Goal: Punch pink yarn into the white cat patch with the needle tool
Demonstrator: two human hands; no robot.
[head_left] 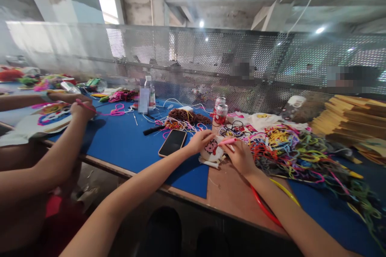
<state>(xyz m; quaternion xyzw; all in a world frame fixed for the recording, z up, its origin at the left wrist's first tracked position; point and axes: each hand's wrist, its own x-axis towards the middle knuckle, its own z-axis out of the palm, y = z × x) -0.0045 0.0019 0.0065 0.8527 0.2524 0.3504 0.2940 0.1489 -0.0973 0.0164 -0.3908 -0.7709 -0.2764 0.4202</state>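
Observation:
A small piece of white fabric (pixel 216 155) with a pink and red yarn motif (pixel 210 147) lies at the table's front, its lower edge rolled. My left hand (pixel 201 142) is closed on the fabric's upper left edge, fingers bent over the motif. In my right hand (pixel 242 156), closed in a pen-like grip, is a pink pen-shaped punch needle (pixel 228 141). It points left across the fabric's right side; its tip is too small to make out. A dark-screened phone (pixel 173 143) lies left of my left hand.
Tangled yarn (pixel 280 144) is heaped to the right, near stacked yellow-brown sheets (pixel 337 116). Soda cans (pixel 221 113) stand behind the fabric. A red hoop (pixel 265 208) reaches the front edge. At left, a co-worker's hand (pixel 83 109) holds pink yarn beside hooped fabric (pixel 57 118).

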